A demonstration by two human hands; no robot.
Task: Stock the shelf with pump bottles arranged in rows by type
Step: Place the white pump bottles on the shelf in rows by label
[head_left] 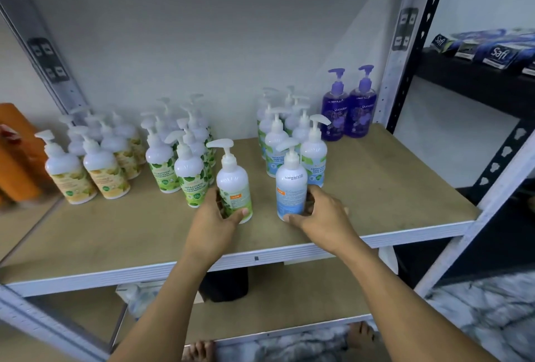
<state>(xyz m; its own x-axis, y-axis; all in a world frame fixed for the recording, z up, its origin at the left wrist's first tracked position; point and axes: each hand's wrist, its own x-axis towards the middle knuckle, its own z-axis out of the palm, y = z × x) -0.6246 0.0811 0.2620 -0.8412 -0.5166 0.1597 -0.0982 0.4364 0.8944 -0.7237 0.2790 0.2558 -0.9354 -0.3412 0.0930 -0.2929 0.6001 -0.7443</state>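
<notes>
Tan shelf board point(390, 187) on a white metal rack against a pale wall, seen from above by the person stocking it. The left hand point(212, 218) wraps the lower body of a green-label pump bottle point(233, 182), with the thumb across the front near the base and the fingers curled round the far side. The right hand point(325, 214) grasps a blue-label pump bottle point(291, 185) the same way, low down.

Both bottles stand upright on the board near its front edge, with a gap between them. Each shows its small-print back label to the camera (the bottles behind show their fronts), so the low grip probably serves to twist them round as well as slide them.

Each bottle sits just in front of its own kind. The green one is beside the green-label cluster point(179, 158). The blue one is close against the blue-label cluster point(278, 135), though whether they touch is unclear. This suggests each is being added at the front of its row.

Further left stands a yellow-label cluster point(95, 164). At the back right, two purple bottles point(350, 112) stand side by side near the wall. Beyond the rack's right post, a dark shelf holds blue Safi packs point(498, 54). An orange shape point(17, 156) blurs at the far left edge.
</notes>
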